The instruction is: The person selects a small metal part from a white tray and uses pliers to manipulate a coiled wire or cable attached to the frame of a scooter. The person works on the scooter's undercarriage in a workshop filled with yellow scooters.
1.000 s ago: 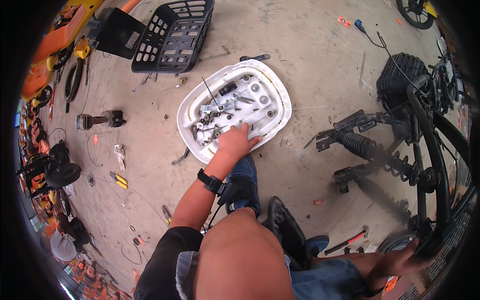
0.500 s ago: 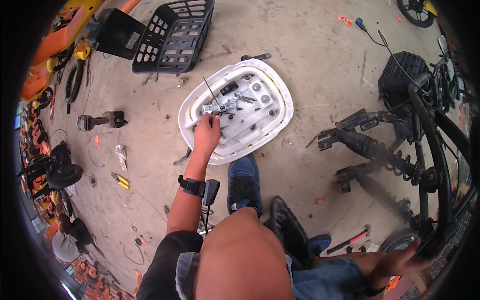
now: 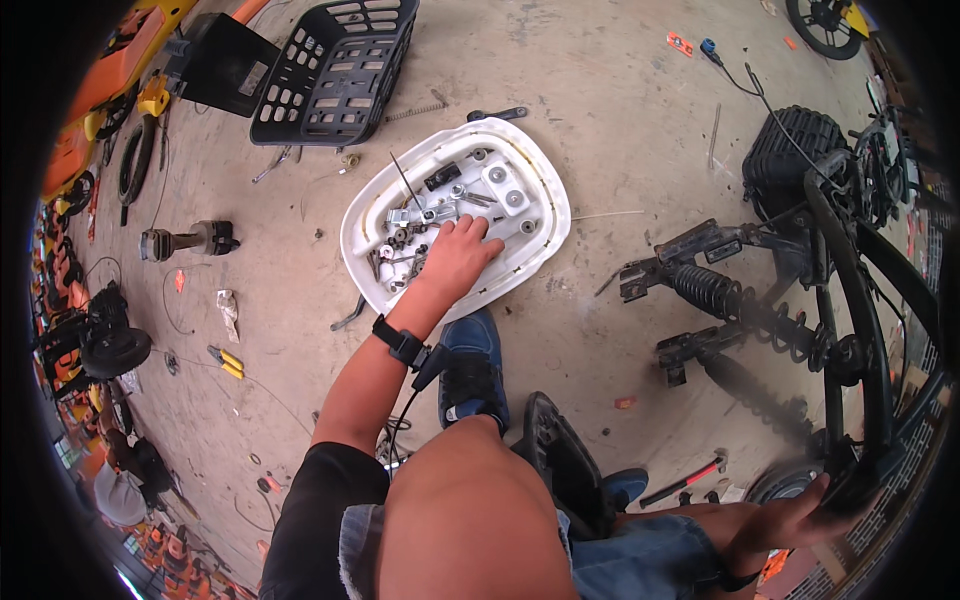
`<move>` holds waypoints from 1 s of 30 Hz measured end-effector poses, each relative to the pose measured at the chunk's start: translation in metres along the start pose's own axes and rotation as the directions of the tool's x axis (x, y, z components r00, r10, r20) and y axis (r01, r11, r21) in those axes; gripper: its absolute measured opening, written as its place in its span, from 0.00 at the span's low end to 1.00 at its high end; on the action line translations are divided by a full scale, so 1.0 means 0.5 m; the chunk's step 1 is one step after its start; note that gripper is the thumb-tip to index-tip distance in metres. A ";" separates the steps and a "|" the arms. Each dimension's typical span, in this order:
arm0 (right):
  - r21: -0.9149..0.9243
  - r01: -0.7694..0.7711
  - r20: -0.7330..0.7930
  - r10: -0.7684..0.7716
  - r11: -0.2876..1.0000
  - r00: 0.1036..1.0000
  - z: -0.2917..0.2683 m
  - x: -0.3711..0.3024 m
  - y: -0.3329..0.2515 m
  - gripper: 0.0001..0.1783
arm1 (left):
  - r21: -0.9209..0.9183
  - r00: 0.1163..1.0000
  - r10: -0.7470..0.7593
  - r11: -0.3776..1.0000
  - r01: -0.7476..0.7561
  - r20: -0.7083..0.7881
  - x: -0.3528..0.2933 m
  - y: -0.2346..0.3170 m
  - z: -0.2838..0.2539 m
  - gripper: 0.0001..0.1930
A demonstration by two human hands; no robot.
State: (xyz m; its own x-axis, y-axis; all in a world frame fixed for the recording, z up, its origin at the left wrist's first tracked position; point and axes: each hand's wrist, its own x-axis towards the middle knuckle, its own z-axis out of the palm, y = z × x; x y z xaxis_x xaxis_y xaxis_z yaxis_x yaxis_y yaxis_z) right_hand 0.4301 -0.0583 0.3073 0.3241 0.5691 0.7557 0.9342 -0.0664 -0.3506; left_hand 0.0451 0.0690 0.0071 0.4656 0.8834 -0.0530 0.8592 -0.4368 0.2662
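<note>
Over the white plastic tray-like shell (image 3: 556, 190), my left hand (image 3: 462, 255) hovers low with its fingers apart, fingertips among loose small parts. I cannot tell whether it touches any. Several nuts, bolts and bushings (image 3: 402, 240) lie in the shell's left half, next to a thin dark rod (image 3: 403, 180) that sticks up. A black block (image 3: 442, 177) and a white plate with two round metal pieces (image 3: 507, 190) sit toward its far side. At the lower right, my right hand (image 3: 790, 520) grips the lower part of a black metal frame (image 3: 838, 290); its fingertips are partly hidden.
Shock absorbers (image 3: 745, 310) on the frame reach toward the middle. My blue shoe (image 3: 470, 365) stands against the shell's near edge. A black basket (image 3: 340, 75) lies beyond; a power tool (image 3: 190, 241) and yellow-handled pliers (image 3: 227, 362) are to the left. A red-and-black bar (image 3: 685, 480) lies near the frame.
My left hand has moved right across the shell and its fingers have spread from a pinch. The right hand keeps its place on the frame. The whole view has shifted slightly.
</note>
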 end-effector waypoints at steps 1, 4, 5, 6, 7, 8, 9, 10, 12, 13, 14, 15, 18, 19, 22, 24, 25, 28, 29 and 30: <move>0.017 0.008 0.000 -0.008 1.000 1.000 0.000 -0.002 0.004 0.34 | 0.013 1.000 0.008 1.000 -0.008 0.018 0.004 -0.002 0.001 0.08; 0.035 0.015 -0.029 -0.014 0.999 0.999 -0.002 -0.007 0.010 0.36 | 0.046 0.999 0.027 0.999 -0.029 0.035 0.009 0.000 0.008 0.08; 0.033 0.016 -0.043 -0.014 0.999 0.999 -0.002 -0.006 0.010 0.38 | 0.054 0.999 0.036 0.998 -0.037 0.016 0.008 0.001 0.015 0.08; 0.038 0.015 -0.047 -0.013 0.999 0.999 -0.001 -0.006 0.009 0.38 | 0.063 0.999 0.046 0.997 -0.045 -0.002 0.008 0.002 0.019 0.07; 0.044 0.016 -0.049 -0.013 0.999 0.999 0.002 -0.005 0.007 0.38 | 0.058 0.999 0.036 0.998 -0.036 0.007 0.006 0.000 0.021 0.08; 0.051 0.016 -0.052 -0.013 0.999 0.999 0.004 -0.004 0.006 0.38 | 0.053 1.000 0.026 0.998 -0.027 0.016 0.004 -0.002 0.022 0.08; 0.053 0.017 -0.041 -0.015 0.998 0.999 0.002 -0.004 0.007 0.38 | 0.048 1.000 0.017 0.999 -0.018 0.025 0.002 -0.004 0.023 0.08; 0.054 0.016 -0.032 -0.014 0.998 0.999 -0.002 -0.005 0.010 0.38 | 0.049 1.000 0.024 0.998 -0.024 0.012 0.002 -0.003 0.021 0.08; 0.061 0.015 -0.026 -0.014 0.998 1.000 -0.006 -0.006 0.014 0.37 | 0.052 0.999 0.038 0.998 -0.037 -0.013 0.005 0.000 0.020 0.08; 0.068 0.021 -0.028 -0.019 0.997 0.999 -0.006 -0.004 0.015 0.37 | 0.048 0.999 0.046 0.998 -0.045 -0.016 0.007 0.003 0.018 0.07; 0.075 0.026 -0.029 -0.024 0.997 0.999 -0.005 -0.003 0.016 0.37 | 0.044 0.998 0.054 0.998 -0.053 -0.020 0.011 0.005 0.014 0.07; 0.080 0.022 -0.028 -0.020 0.997 0.999 -0.005 -0.003 0.014 0.37 | 0.040 0.998 0.062 0.997 -0.061 -0.023 0.013 0.004 0.012 0.07; 0.088 0.019 -0.025 -0.017 0.996 1.000 0.001 0.000 0.007 0.37 | 0.046 0.994 0.108 0.993 -0.108 0.004 0.022 -0.019 0.025 0.06; 0.081 0.018 -0.029 -0.016 0.997 0.999 0.002 -0.001 0.005 0.37 | 0.037 0.993 0.120 0.992 -0.121 0.010 0.026 -0.022 0.025 0.06; 0.066 -0.001 -0.034 0.003 0.998 0.999 0.000 -0.004 0.006 0.37 | 0.034 0.988 0.153 0.987 -0.154 0.036 0.031 -0.023 0.027 0.06; 0.070 -0.014 -0.036 0.016 0.997 0.999 0.001 -0.006 0.009 0.37 | 0.066 0.984 0.169 0.983 -0.173 0.061 0.029 -0.018 0.025 0.07; 0.079 -0.018 -0.035 0.021 0.997 0.999 0.002 -0.006 0.009 0.37 | 0.066 0.982 0.178 0.981 -0.181 0.057 0.025 -0.019 0.021 0.07; 0.078 -0.013 -0.026 0.015 0.997 1.000 0.000 -0.004 0.008 0.37 | 0.068 0.980 0.190 0.979 -0.194 0.057 0.015 -0.020 0.011 0.08; 0.073 -0.010 -0.023 0.012 0.997 1.000 -0.002 -0.006 0.008 0.37 | 0.069 0.981 0.186 0.979 -0.190 0.063 0.014 -0.019 0.010 0.09; 0.074 -0.009 -0.026 0.011 0.997 1.000 -0.005 -0.008 0.010 0.37 | 0.069 0.981 0.182 0.980 -0.187 0.070 0.015 -0.018 0.010 0.09</move>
State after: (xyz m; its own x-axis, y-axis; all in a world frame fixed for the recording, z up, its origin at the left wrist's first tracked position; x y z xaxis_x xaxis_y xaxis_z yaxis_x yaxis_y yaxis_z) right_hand 0.4340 -0.0630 0.3039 0.3378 0.5470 0.7659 0.9177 -0.0107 -0.3971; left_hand 0.0419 0.0788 -0.0004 0.6278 0.7751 -0.0707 0.7698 -0.6049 0.2039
